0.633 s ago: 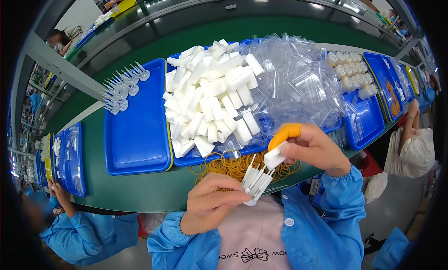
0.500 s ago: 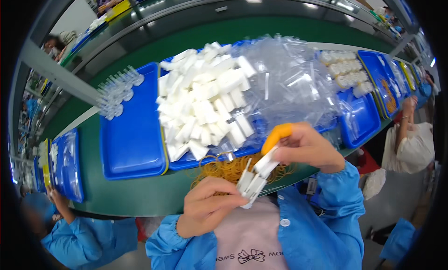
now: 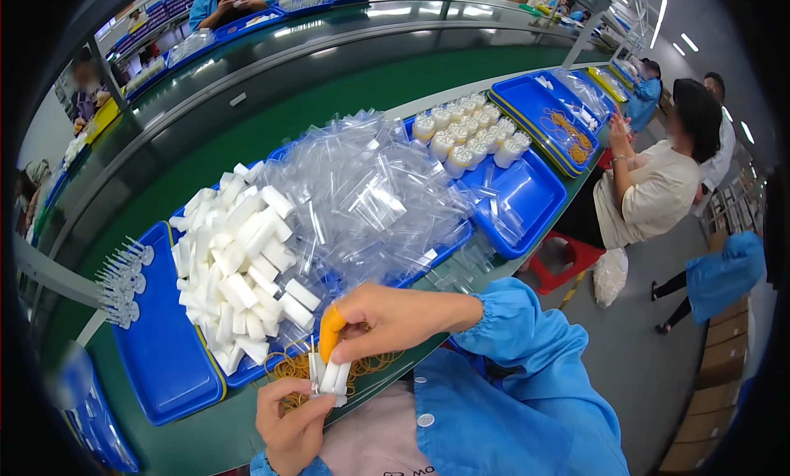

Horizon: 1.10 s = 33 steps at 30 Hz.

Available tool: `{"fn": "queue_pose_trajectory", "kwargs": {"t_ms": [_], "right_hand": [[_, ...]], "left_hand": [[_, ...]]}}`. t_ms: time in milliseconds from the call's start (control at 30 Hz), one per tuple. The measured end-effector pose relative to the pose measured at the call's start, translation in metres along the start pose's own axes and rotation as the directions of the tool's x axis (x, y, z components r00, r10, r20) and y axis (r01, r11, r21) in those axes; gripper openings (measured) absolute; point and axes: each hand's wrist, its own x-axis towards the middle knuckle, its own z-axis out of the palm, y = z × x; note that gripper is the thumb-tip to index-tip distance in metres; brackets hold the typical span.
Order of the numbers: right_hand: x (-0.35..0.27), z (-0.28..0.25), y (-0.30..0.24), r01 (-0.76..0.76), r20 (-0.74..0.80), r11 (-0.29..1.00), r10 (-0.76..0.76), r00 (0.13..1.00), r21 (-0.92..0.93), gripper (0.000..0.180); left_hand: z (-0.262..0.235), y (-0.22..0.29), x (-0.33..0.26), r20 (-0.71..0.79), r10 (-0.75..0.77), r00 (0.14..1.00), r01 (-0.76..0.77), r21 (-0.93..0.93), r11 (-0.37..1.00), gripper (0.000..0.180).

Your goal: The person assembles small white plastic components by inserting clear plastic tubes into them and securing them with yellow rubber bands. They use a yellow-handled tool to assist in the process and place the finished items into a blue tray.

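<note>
- Just over the table's point(image 3: 206, 443) near edge, the left hand point(image 3: 290, 427) and right hand point(image 3: 387, 321) meet on a small bundle of white sticks point(image 3: 331, 379).
- Left fingers point(image 3: 306, 391) are curled shut under the bundle's lower end.
- Right fingers point(image 3: 350, 332), one in an orange finger cot point(image 3: 329, 332), pinch its top.
- Loose rubber bands point(image 3: 366, 365) lie directly beneath.
- Beyond, a blue tray point(image 3: 156, 352) holds heaped white foam blocks point(image 3: 243, 270) beside clear plastic bags point(image 3: 362, 196).

A heap of clear plastic bags point(image 3: 370, 196) fills the middle blue tray point(image 3: 448, 250) on the bench. A filled whitish bag point(image 3: 610, 275) sits on the floor beside a red stool point(image 3: 568, 258).
</note>
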Motion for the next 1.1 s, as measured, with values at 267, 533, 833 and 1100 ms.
{"fn": "queue_pose_trajectory", "kwargs": {"t_ms": [267, 533, 833, 1100], "right_hand": [[-0.001, 0.011, -0.01, 0.061, -0.052, 0.997, -0.064, 0.997, -0.043, 0.022], [0.03, 0.001, 0.003, -0.132, -0.353, 0.525, -0.347, 0.869, -0.841, 0.036], [0.061, 0.024, 0.016, -0.264, -0.371, 0.388, -0.233, 0.899, -0.883, 0.047], [0.051, 0.017, 0.021, -0.202, -0.358, 0.561, -0.181, 0.916, -0.802, 0.036]], "left_hand": [[-0.003, -0.007, -0.008, -0.025, -0.17, 0.985, 0.165, -0.132, 0.977, 0.016], [-0.012, -0.011, -0.015, -0.062, -0.299, 0.952, 0.285, -0.173, 0.943, 0.014], [-0.026, -0.012, -0.015, -0.039, -0.207, 0.978, 0.198, -0.166, 0.966, 0.025], [-0.024, -0.015, -0.015, -0.059, -0.182, 0.982, 0.169, -0.172, 0.97, 0.023]]}}
